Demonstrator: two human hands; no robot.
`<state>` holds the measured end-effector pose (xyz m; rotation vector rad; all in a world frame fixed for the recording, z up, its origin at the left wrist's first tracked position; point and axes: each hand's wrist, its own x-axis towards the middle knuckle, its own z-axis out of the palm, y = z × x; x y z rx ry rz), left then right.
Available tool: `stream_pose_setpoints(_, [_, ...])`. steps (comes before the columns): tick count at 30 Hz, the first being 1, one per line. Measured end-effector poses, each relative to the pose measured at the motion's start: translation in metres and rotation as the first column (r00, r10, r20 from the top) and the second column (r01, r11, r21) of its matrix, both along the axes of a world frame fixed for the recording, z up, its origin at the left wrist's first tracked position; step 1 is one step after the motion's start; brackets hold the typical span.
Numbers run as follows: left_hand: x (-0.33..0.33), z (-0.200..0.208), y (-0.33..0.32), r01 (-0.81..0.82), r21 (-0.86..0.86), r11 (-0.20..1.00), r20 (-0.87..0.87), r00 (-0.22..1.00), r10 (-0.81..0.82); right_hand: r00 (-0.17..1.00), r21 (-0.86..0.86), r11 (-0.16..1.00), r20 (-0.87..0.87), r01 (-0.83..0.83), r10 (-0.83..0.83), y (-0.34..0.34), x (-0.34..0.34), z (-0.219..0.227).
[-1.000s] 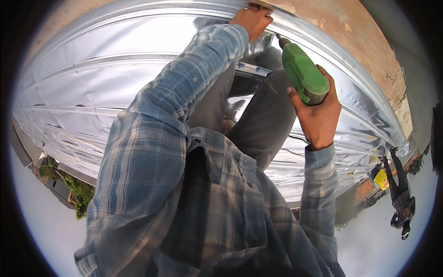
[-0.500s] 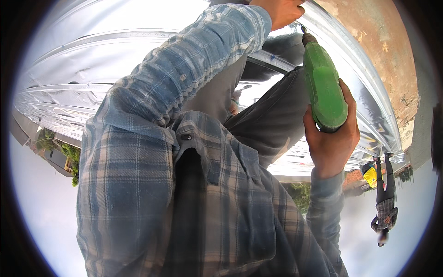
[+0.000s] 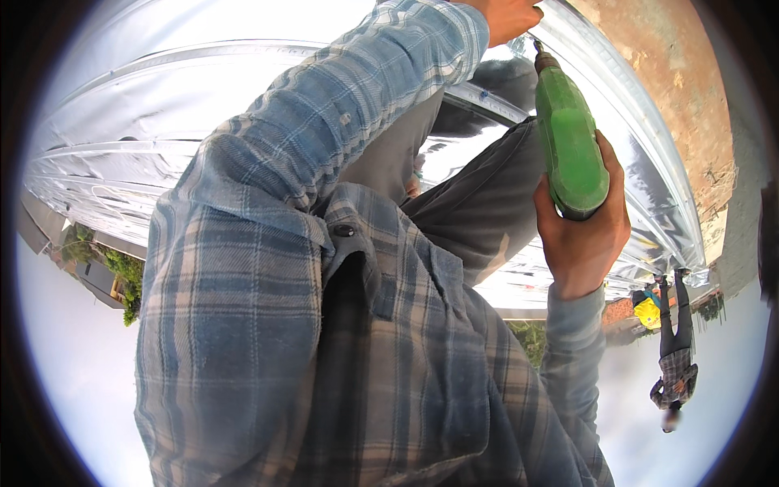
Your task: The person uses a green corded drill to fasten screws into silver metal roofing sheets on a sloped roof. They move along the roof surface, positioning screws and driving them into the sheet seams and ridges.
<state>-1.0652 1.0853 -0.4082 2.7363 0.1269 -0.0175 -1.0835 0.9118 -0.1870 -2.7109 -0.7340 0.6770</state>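
Observation:
My right hand (image 3: 586,235) is wrapped around the rear of a green power drill (image 3: 570,142). The drill points away from me, and its dark chuck (image 3: 547,62) carries a thin bit. Just left of the bit tip is my left hand (image 3: 505,20), its fingers curled and partly cut off by the top edge. Anything inside those fingers is hidden. Beneath the bit tip lies a shiny silver sheet (image 3: 203,89), close to a long raised metal rib (image 3: 629,77). I cannot tell whether the bit touches it.
A rough brown concrete surface (image 3: 677,73) borders the sheet on the right. My bent legs in dark trousers (image 3: 479,183) rest over the sheet. Far off at right stands another person (image 3: 675,357) beside a yellow item (image 3: 647,313). Green trees (image 3: 122,272) show at far left.
My left hand and sleeve have shifted slightly right, and the drill appears slightly higher. Both hands keep their grip.

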Motion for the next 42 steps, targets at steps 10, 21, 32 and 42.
stream_pose_setpoints(10, [0.003, 0.003, 0.000, 0.003, 0.005, 1.000, -0.015, 1.000, -0.003, 0.996, -0.019, 0.998, 0.061, -0.060, 0.061, -0.002, -0.005, -0.003])
stream_pose_setpoints(21, [0.000, -0.001, -0.006, 0.019, 0.045, 0.999, -0.008, 1.000, -0.019, 0.932, -0.237, 0.917, 0.092, -0.320, 0.350, -0.001, 0.002, -0.009])
stream_pose_setpoints(32, [-0.025, 0.022, -0.025, -0.056, 0.067, 0.996, 0.056, 0.997, 0.052, 0.960, -0.196, 0.957, 0.137, -0.214, 0.243, -0.004, 0.022, 0.018])
stream_pose_setpoints(42, [-0.105, -0.018, -0.085, -0.128, -0.002, 0.992, -0.545, 0.832, 0.106, 0.681, 0.396, 0.565, -0.536, 0.724, -0.499, -0.164, -0.138, 0.044])
